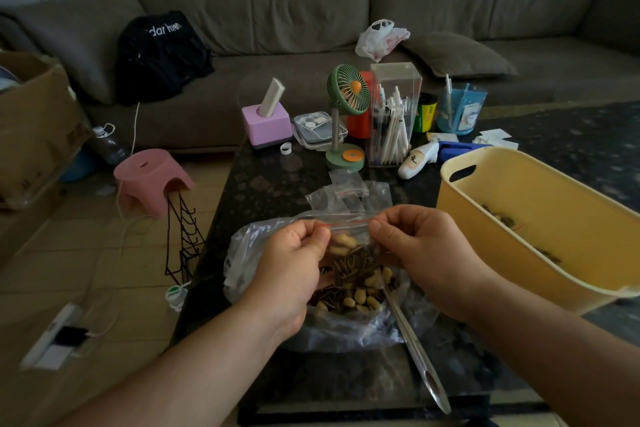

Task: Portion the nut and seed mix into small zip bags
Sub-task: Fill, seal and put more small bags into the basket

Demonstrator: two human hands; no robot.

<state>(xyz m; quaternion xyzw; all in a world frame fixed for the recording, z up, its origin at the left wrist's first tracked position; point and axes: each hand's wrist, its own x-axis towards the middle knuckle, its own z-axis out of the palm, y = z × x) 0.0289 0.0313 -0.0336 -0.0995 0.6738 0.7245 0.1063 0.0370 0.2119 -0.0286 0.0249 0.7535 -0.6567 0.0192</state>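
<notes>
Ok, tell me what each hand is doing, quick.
Left hand: pinching the zip bag at its top edge.
Right hand: pinching the same bag's top edge.

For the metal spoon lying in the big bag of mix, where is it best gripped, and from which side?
Grip the metal spoon by its bare handle end, coming from the right and near side. Its bowl is buried in the nut and seed mix, and the handle slants out over the table toward the person.
</notes>
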